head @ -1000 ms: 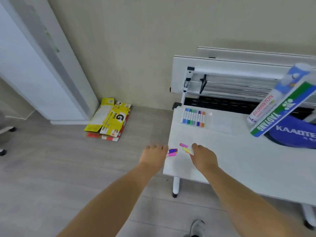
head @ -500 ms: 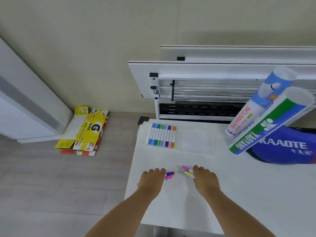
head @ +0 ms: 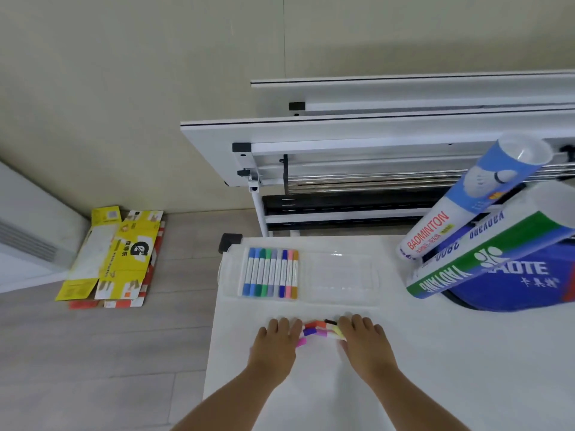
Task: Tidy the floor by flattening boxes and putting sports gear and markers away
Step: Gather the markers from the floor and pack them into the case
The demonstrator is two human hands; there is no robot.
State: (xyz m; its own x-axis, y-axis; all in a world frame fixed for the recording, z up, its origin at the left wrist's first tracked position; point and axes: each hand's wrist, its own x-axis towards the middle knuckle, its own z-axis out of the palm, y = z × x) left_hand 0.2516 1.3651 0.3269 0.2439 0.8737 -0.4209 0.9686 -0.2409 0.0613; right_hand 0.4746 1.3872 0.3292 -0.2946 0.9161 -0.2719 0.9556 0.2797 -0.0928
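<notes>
The white table (head: 404, 368) carried a clear tray (head: 342, 275), its left half filled by a row of markers (head: 270, 273), its right half bare. Near its front edge the left hand (head: 275, 346) and right hand (head: 364, 343) each curled round an end of a bunch of loose markers (head: 314, 331). Squaring the ends first, then lowering them parallel beside the row, would probably seat them cleanly.

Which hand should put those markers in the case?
Probably the right hand: both grip the markers, but it lies straight before the empty half of the case; the left hand faces the filled half.
</notes>
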